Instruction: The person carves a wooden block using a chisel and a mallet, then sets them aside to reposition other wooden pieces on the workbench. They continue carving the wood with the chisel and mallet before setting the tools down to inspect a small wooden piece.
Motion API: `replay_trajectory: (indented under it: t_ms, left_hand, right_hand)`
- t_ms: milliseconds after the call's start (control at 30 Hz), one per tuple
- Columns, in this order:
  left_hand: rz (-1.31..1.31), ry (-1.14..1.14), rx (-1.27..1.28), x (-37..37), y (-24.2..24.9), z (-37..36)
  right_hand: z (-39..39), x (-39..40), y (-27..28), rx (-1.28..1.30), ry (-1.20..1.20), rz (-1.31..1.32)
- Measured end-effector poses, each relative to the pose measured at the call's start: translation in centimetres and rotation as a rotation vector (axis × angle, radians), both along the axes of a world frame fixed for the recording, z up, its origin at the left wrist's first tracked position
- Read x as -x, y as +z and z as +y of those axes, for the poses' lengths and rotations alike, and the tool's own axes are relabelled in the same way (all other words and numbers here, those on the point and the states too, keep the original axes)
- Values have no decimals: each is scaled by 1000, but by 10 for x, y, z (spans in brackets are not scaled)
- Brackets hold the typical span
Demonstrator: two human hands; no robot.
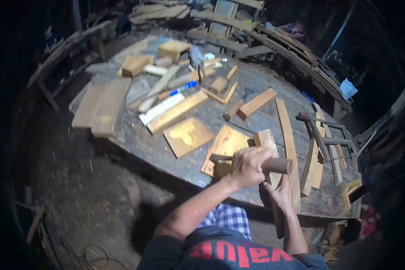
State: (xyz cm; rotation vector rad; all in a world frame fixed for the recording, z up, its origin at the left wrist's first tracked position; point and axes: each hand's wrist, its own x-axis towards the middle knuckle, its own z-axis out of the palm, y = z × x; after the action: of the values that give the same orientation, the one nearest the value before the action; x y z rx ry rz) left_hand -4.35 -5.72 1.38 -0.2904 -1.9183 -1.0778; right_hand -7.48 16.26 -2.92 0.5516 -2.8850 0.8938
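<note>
My left hand (251, 167) is closed around a brown cylindrical wooden piece (280, 165), whose round end sticks out to the right. A dark flat edge (220, 158) shows to the left of that hand; whether it joins the cylinder is unclear. Just below, my right hand (282, 194) is closed beside a long wooden block (266, 140), its fingers partly hidden under the cylinder. The block slants over the table's near edge. Under and left of my left hand lies a pale board with a wavy-edged figure (229, 143).
On the worn table (135, 146) lie a carved square board (188, 137), a blue marker (183, 88), a reddish block (257, 104), long strips (287, 144) and a wooden frame (335, 141). A phone-like dark object (357, 192) is at the right edge. Benches with lumber (292, 49) stand behind.
</note>
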Motion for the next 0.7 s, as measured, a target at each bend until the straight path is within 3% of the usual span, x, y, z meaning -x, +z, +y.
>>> replay_trajectory:
  t_ms: [67, 133, 200, 333, 433, 533, 700]
  left_hand:
    - [-33, -8, 10, 2, -7, 5]
    - [-53, -6, 43, -2, -6, 7]
    - [-71, -13, 87, -2, -13, 9]
    - [-83, -38, 161, -2, -19, 15]
    - [-115, -48, 193, -1, -19, 19]
    - [-123, -47, 190, -2, -14, 22]
    - [-133, -94, 125, -8, -1, 33]
  right_hand:
    - [-2, 16, -9, -68, 4, 141]
    - [-3, 27, -15, -7, 3, 147]
    - [1, 42, -33, -130, -127, 101]
    - [-2, 44, -21, -117, -153, 74]
    - [1, 52, -31, -56, -154, 269]
    - [-3, 54, -11, -41, -133, 98]
    - [-5, 64, -15, -36, -158, 92]
